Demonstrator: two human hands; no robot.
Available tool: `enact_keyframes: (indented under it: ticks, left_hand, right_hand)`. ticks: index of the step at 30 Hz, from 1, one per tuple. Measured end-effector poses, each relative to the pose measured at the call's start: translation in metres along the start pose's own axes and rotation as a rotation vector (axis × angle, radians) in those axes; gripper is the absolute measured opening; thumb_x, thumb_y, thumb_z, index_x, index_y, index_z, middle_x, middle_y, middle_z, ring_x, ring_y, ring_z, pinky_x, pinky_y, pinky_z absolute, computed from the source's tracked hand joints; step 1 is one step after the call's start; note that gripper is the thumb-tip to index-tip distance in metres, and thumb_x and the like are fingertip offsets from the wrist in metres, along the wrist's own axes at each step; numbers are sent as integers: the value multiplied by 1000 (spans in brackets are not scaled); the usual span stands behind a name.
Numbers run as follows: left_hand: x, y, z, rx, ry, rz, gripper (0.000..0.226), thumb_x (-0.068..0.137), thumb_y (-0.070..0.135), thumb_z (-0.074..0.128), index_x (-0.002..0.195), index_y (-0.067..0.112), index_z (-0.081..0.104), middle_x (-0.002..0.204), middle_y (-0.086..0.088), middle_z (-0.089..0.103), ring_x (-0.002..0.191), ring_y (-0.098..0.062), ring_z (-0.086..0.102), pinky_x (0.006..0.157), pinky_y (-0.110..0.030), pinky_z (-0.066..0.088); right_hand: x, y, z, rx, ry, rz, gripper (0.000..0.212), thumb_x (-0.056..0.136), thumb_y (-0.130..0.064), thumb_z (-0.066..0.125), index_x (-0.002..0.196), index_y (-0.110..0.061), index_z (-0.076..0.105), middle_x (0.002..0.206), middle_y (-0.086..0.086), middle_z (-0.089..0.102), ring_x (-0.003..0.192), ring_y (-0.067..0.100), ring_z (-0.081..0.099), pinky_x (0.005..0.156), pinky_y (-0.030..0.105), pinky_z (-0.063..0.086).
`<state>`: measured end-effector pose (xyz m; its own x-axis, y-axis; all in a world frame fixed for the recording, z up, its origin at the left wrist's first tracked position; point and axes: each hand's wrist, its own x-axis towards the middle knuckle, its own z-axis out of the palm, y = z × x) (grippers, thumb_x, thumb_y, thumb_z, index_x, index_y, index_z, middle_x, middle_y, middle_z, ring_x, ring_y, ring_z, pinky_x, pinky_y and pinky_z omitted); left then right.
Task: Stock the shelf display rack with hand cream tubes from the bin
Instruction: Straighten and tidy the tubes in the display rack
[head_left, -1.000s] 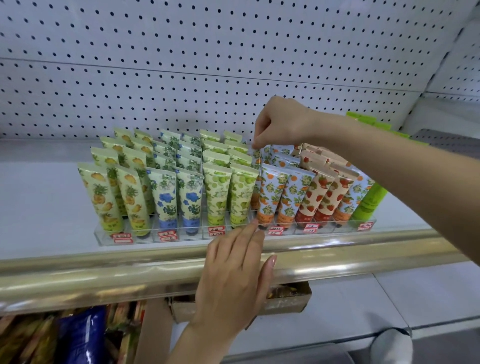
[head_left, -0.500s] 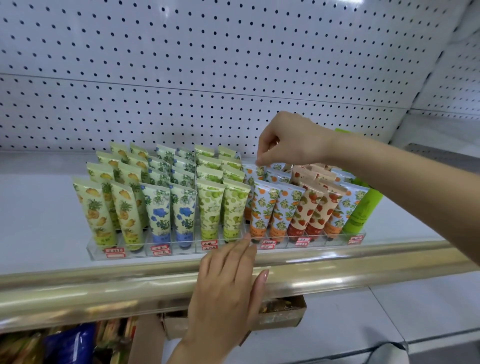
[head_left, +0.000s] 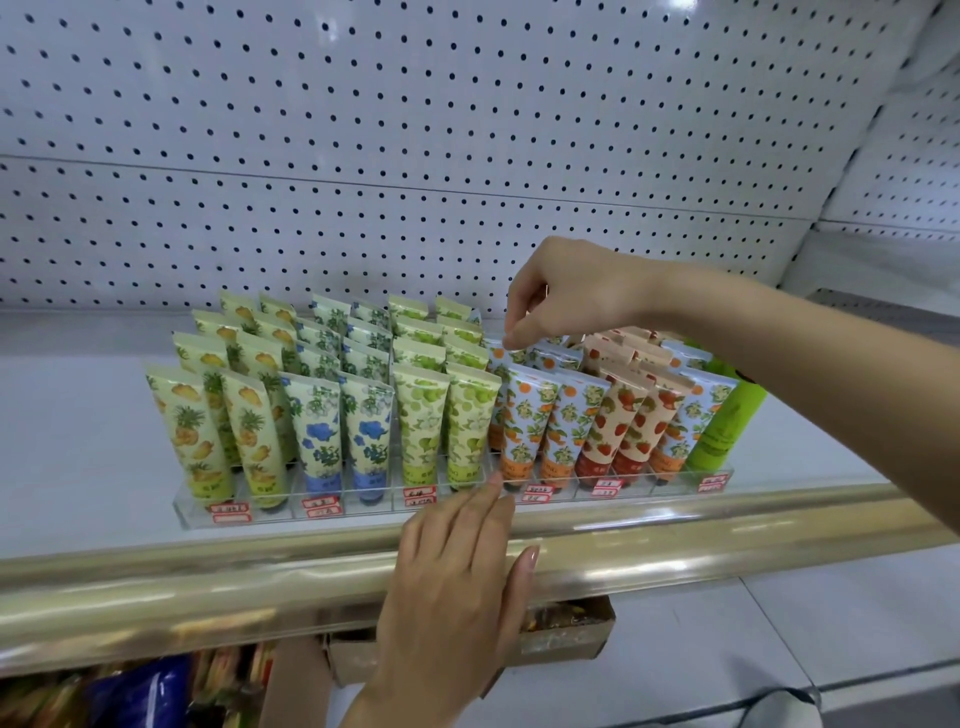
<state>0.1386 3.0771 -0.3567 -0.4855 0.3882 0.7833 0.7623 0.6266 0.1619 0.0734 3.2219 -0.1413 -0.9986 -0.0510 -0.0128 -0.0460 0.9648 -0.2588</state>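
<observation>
Head view: right hand (head_left: 576, 291) pinches the top of an orange-print tube (head_left: 500, 364) directly beneath it; the tube stands near upright in the rack (head_left: 363, 512). Left hand (head_left: 457, 582) lies flat, farther off, at the rack front.

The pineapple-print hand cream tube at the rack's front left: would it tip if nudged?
Probably slightly: the pineapple-print plastic tube stands cap-down, leaning. The clear plastic rack and the tubes behind would likely catch it. Thin and flat-topped, it looks light.
</observation>
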Motion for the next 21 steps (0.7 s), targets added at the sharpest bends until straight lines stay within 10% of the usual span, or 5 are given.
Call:
enact_keyframes:
  ticks: [21]
  left_hand:
    - [0,0,-2,-13,-25,-9,39,102,40,26,118,14,50,120,-6,67,109,-19,51,93,-34,39]
  right_hand:
    - [-6,-5,-3,57,-40,4,8,78,-15,72,74,-8,68,57,-10,49,55,7,44,53,19,35]
